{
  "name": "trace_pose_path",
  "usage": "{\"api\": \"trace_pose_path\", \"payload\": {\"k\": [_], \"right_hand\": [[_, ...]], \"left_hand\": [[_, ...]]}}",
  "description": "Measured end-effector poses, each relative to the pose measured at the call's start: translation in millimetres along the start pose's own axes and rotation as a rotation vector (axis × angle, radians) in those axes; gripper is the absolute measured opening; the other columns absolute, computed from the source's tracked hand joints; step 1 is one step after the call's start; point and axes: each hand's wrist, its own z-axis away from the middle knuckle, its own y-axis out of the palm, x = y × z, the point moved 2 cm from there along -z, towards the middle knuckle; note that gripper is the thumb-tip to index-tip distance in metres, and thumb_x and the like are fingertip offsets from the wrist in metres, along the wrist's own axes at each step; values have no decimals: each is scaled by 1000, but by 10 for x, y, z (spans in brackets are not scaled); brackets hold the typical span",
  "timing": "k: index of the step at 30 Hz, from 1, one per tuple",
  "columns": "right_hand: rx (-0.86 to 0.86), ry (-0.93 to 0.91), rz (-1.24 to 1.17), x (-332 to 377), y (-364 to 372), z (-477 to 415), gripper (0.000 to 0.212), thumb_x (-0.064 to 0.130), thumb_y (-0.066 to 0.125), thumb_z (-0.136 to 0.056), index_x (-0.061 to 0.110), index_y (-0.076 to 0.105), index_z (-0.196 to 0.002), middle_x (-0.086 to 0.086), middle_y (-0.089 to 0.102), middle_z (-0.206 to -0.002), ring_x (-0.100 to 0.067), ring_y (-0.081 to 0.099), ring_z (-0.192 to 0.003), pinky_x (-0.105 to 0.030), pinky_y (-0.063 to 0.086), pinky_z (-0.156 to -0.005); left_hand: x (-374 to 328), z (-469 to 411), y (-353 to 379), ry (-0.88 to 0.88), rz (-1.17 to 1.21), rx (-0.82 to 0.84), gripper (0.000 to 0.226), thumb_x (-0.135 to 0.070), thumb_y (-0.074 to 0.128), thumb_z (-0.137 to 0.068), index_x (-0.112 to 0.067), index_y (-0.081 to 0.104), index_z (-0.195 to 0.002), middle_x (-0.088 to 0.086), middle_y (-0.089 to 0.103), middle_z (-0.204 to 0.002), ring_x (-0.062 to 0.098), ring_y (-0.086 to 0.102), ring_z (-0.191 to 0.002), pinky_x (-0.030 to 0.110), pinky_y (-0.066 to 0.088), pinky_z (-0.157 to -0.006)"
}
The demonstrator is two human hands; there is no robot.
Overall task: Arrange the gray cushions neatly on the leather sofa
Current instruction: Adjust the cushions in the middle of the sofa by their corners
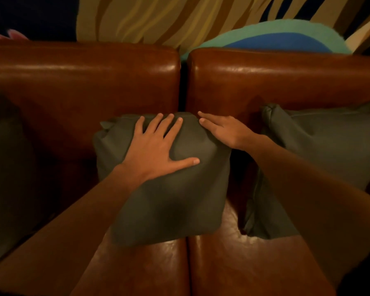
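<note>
As the left hand [156,148] and right hand [222,131] press flat, gripping nothing, on the middle cushion [169,201], settling it seems underway; next, likely square the three o'clock cushion [329,146].

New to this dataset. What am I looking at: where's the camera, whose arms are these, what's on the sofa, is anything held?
There is no robot here. A person works with two bare hands, and the single picture comes from a wide-angle camera worn on their head, looking forward and down, so both forearms enter from the bottom. The surface is a brown leather sofa. The middle cushion and the right cushion, both gray, lean against its back; a dim shape at the left edge looks like a left cushion. The left hand lies flat, fingers spread, on the middle cushion. The right hand rests with straight fingers on its upper right corner. Nothing is gripped. Behind is a painted wall.
</note>
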Motion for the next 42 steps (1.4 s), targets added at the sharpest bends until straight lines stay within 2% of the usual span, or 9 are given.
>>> {"api": "trace_pose_path", "payload": {"k": [4, 8, 17, 25, 30, 33, 36, 38, 42], "right_hand": [[2, 147, -124, 74, -21, -60, 41, 36, 35, -101, 16, 57, -129, -8, 50, -138, -28, 45, -126, -37, 36, -106], [23, 254, -61, 108, -127, -207, 29, 17, 46, -93, 8, 68, -109, -10, 61, -116, -27, 57, -97, -34, 50, -82], [-372, 316, 0, 51, -122, -125, 21, 22, 47, -95, 10, 56, -110, -7, 54, -100, -27, 54, -90, -37, 45, -76], [-417, 492, -837, -26, -136, -153, 29, 19, 37, -99, 6, 55, -117, -12, 56, -119, -23, 57, -98, -35, 44, -88], [-244, 576, -688, -108, -152, -178, 21, 12, 56, -94, 2, 54, -112, -9, 57, -115, -24, 56, -102, -31, 49, -82], [-171, 580, -647, -83, -151, -165, 21, 13, 64, -88, 3, 57, -106, -7, 56, -105, -23, 54, -86, -30, 49, -61], [-216, 551, -557, -99, -146, -209, 25, 8, 53, -92, 0, 54, -116, -12, 56, -111, -24, 54, -86, -32, 47, -67], [-270, 505, -474, -89, -147, -238, 13, 7, 48, -93, 0, 55, -101, -13, 55, -100, -26, 54, -84, -33, 46, -69], [-441, 449, -322, -144, -283, -235, 17, 18, 50, -96, 9, 47, -83, -2, 45, -73, -16, 45, -59, -27, 40, -50]], "left_hand": [[-18, -109, -14, 24, 19, 40, 115, -94, 6, -61, -20, 11, -149, 7, 19, -155, 25, 15, -142, 53, 10, -112], [-17, -89, 22, 50, -11, 32, 110, -88, 2, -63, -19, 9, -149, 7, 19, -155, 24, 15, -143, 53, 11, -112], [-14, -87, 46, 29, -15, -31, 106, -86, 11, -68, -17, 21, -147, 8, 32, -150, 25, 28, -138, 50, 16, -110], [2, -11, -7, 21, 1, -9, 106, -86, 10, -67, -18, 18, -148, 7, 30, -151, 24, 26, -138, 49, 14, -111], [-21, 15, 6, 14, -6, -10, 107, -89, 13, -66, -19, 21, -148, 6, 32, -150, 23, 28, -138, 49, 14, -111], [-25, 16, 16, 12, -18, -12, 106, -87, 11, -67, -19, 24, -147, 6, 35, -149, 24, 30, -137, 50, 17, -110], [-43, 1, 26, 9, -23, -13, 104, -86, 12, -68, -18, 26, -146, 7, 37, -148, 25, 32, -136, 50, 18, -110], [-44, -15, 24, 6, -13, -19, 104, -85, 14, -68, -18, 29, -145, 7, 39, -146, 25, 34, -134, 50, 19, -109], [-18, 1, 28, 21, 33, -87, 99, -83, 25, -71, -14, 40, -140, 10, 49, -139, 28, 45, -127, 50, 26, -106]]}}
